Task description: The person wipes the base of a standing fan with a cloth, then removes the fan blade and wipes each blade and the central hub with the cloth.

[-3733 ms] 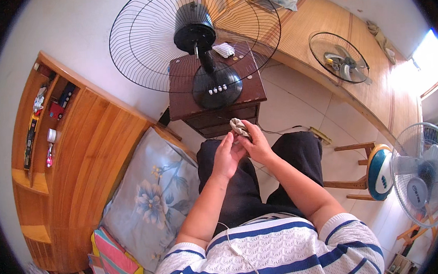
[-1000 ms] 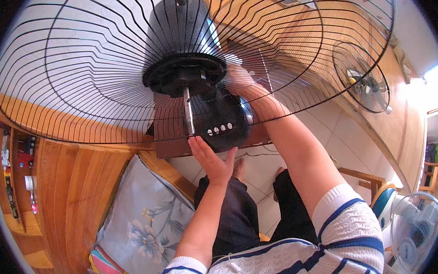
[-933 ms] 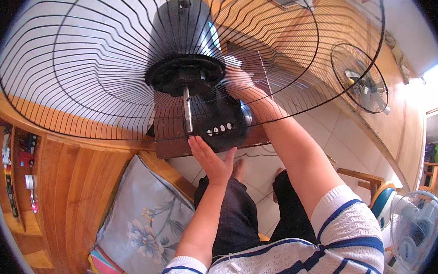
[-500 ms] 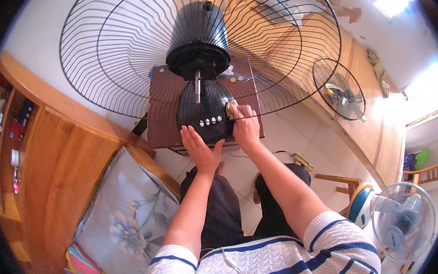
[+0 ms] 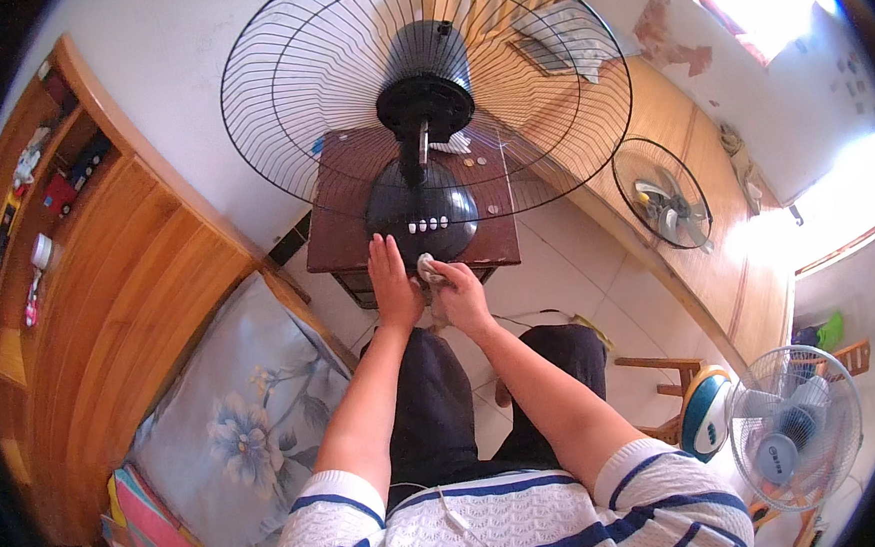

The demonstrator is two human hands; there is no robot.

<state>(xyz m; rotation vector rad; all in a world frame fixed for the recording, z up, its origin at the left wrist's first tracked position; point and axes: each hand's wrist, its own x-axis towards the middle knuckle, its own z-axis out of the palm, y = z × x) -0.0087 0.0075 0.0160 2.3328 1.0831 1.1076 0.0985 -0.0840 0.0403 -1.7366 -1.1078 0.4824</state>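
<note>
In front of me a black table fan (image 5: 420, 199) stands on a dark reddish-brown stool-like table (image 5: 338, 204). Its wire rear grille (image 5: 276, 93) is bare, and the metal shaft sticks out with no blades on it. A row of white buttons (image 5: 429, 225) runs across its round base. With fingers stretched and together, my left hand (image 5: 393, 284) rests against the left front of the base. My right hand (image 5: 459, 294) pinches a crumpled, pale cloth (image 5: 425, 267) against the base's front edge.
Wire grille and fan blades (image 5: 665, 199) lie on the long wooden surface to the right. A white-and-blue fan (image 5: 796, 427) stands at lower right by a wooden chair (image 5: 668, 364). Left are a wooden headboard with shelves (image 5: 148, 291) and a floral cushion (image 5: 241, 426). Coins (image 5: 475, 161) lie behind the base.
My right hand has moved the cloth from the right side of the base to its front, closer to my left hand. The view has shifted, and the fan looks smaller.
</note>
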